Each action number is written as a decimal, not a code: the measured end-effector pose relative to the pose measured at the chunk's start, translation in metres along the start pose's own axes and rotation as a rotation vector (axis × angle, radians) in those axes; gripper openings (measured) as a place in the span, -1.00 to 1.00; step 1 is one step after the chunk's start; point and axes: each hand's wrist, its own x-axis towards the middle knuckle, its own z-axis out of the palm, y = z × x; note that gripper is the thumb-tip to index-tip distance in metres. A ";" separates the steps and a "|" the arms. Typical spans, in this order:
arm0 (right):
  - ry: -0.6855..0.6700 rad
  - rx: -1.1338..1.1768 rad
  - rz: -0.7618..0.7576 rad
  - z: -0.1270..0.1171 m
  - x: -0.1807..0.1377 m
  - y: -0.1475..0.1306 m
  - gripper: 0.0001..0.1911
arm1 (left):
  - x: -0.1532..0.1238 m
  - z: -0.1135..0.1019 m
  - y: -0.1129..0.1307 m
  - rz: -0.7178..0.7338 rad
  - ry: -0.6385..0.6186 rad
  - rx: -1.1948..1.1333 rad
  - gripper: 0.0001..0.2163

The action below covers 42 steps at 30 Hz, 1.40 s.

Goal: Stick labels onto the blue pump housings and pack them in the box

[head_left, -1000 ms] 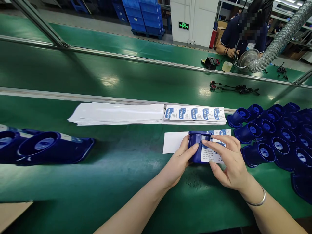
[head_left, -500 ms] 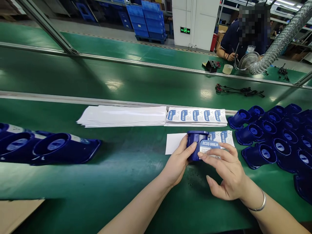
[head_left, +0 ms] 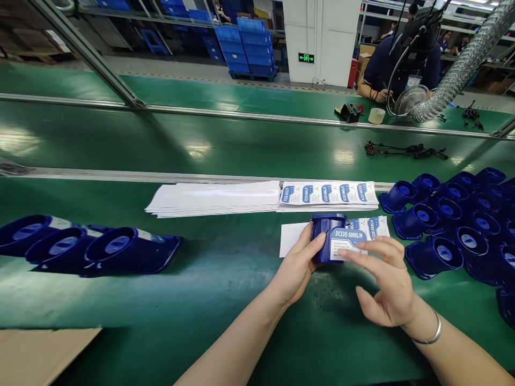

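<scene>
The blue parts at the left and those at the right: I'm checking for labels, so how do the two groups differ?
The left group shows white labels on its sides; the right group shows none on the sides in view. The left group has only a few parts, while the right group has many more. Both are dark blue, with round openings, and lie on the green table.

A white wall (head_left: 340,40) at top centre bears a lit green exit sign (head_left: 306,57); grey floor (head_left: 195,67) spreads left, below what seems a dim metal rack (head_left: 181,21).
</scene>
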 end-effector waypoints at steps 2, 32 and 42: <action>0.010 -0.026 0.057 0.002 0.000 0.004 -0.33 | 0.000 0.000 0.000 -0.005 -0.008 0.009 -0.44; -0.099 0.002 -0.033 0.001 0.008 -0.004 -0.40 | -0.003 0.002 -0.004 0.021 0.021 0.012 -0.44; 0.124 0.019 -0.122 0.000 0.001 -0.005 -0.63 | -0.001 -0.001 0.002 0.119 0.057 -0.076 -0.43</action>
